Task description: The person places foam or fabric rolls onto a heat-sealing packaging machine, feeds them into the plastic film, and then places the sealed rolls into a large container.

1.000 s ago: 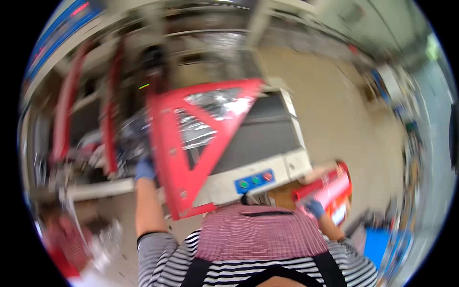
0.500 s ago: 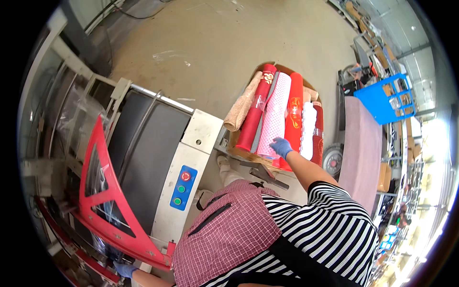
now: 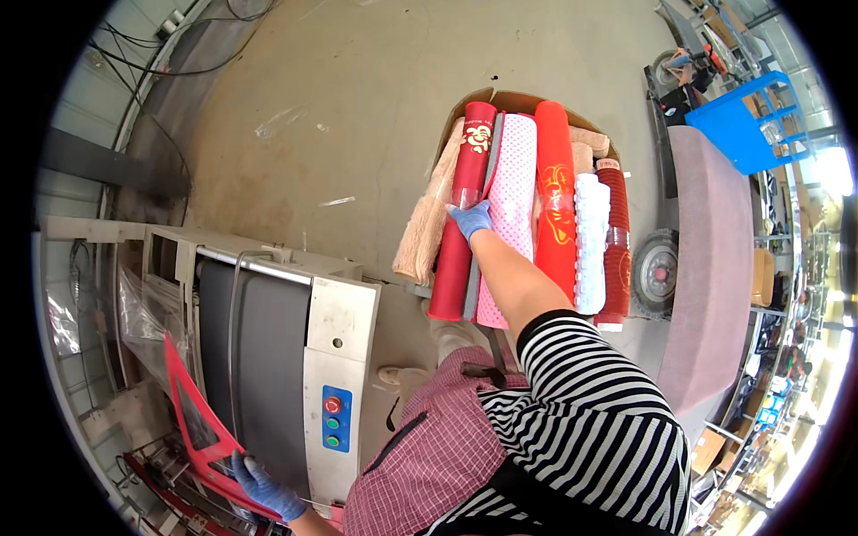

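My right hand, in a blue glove, grips a dark red rolled mat with gold lettering near its top. Beside that roll stand a beige fluffy roll, a pink dotted roll and a bright red roll. A white bumpy roll and a brownish-red roll are farther right. All lean in a cardboard box. My left hand, gloved in blue, is at the red frame of the machine, its fingers apart; how firmly it touches is unclear.
A machine with a dark belt and a blue button panel stands at my left. To the right are a cloth-covered long surface, a wheel and a blue plastic crate-like frame. Cables lie at the far left.
My right hand has moved left from the pink dotted roll onto the dark red one. My left hand has come up along the red frame. The view has shifted.
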### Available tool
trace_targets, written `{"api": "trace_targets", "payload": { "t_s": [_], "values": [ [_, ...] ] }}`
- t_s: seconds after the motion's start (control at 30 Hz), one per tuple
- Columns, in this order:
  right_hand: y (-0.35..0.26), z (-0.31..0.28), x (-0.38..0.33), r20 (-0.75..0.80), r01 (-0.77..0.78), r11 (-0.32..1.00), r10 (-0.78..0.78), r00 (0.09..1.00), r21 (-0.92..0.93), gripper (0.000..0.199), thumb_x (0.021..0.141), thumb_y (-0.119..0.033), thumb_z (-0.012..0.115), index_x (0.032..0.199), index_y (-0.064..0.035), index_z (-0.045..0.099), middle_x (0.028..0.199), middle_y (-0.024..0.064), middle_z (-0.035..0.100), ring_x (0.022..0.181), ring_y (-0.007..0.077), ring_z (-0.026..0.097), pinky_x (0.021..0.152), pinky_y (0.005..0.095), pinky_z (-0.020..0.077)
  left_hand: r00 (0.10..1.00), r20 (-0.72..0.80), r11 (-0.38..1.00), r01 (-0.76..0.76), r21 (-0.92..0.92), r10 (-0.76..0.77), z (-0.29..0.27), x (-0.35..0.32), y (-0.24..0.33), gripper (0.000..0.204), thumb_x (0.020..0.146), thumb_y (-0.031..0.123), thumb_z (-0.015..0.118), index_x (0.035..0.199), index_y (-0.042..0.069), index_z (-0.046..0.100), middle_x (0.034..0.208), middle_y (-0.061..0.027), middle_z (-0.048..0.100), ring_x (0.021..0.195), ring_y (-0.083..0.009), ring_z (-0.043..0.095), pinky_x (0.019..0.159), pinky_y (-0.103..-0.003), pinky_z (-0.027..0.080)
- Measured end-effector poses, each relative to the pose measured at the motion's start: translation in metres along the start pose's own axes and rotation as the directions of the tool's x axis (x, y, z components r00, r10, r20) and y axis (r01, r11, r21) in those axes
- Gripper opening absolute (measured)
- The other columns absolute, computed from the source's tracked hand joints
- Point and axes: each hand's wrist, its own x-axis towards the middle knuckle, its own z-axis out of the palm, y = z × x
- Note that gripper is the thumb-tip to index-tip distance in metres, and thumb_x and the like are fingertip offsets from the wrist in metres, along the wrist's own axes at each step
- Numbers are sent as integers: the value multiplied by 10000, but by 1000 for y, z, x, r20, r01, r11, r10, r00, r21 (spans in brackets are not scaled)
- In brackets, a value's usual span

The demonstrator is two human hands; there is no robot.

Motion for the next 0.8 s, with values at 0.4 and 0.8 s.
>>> {"api": "trace_targets", "payload": {
  "t_s": [0.4,0.8],
  "values": [
    [-5,-77,-22,281,289,594,-683,675,750,343,842,-126,647,1162,-25,578,1017,65,635,869,182,613,749,291,513,999,3,999,-43,-33,43,28,0,-29,265,922,47,563,1171,6,642,1100,-71,662,969,-132,609,871,-264,487],
    [-249,-5,-280,667,861,-447,-721,-187,-242,810,596,-143,758,1347,-23,476,1179,205,618,1083,382,598,953,420,486,969,-186,917,80,-391,-164,-56,-30,-115,217,928,56,583,1128,-9,637,1008,-89,670,924,-148,633,844,-273,501]
  ]
}}
